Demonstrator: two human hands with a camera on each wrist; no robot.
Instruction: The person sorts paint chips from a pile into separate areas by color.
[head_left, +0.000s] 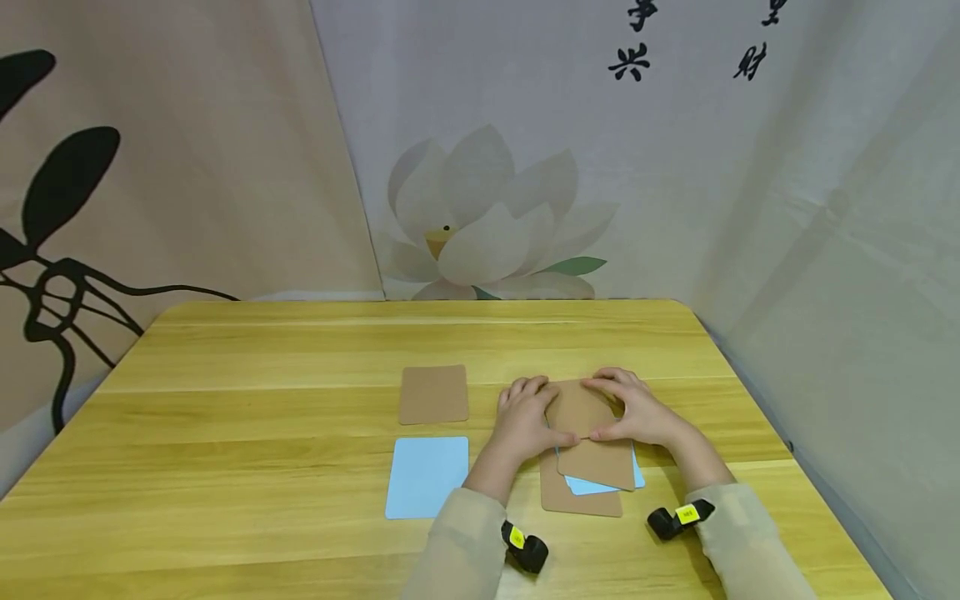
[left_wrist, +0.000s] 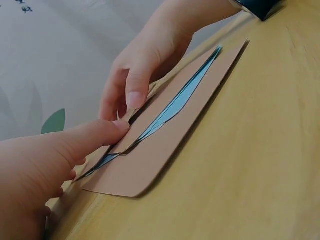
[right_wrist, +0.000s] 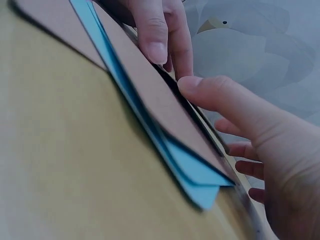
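Note:
My left hand (head_left: 522,421) and right hand (head_left: 639,414) hold a square brown card (head_left: 577,407) from its two sides. Both thumbs lie along its near edge, close together, while the other fingers reach toward its far side. Beneath it is a loose pile: another brown card (head_left: 597,463), light blue cards (right_wrist: 200,192) and a lowest brown card (left_wrist: 155,165) that sticks out toward me. The pile's cards are turned at differing angles. In the right wrist view, a dark gap shows under the held card's near edge. Finger contact on the far side is partly hidden.
Left of the pile, a single brown card (head_left: 433,395) lies flat, with a light blue card (head_left: 427,477) nearer to me. All rest on a wooden table (head_left: 225,467). A printed cloth (head_left: 495,150) hangs behind the table's far edge.

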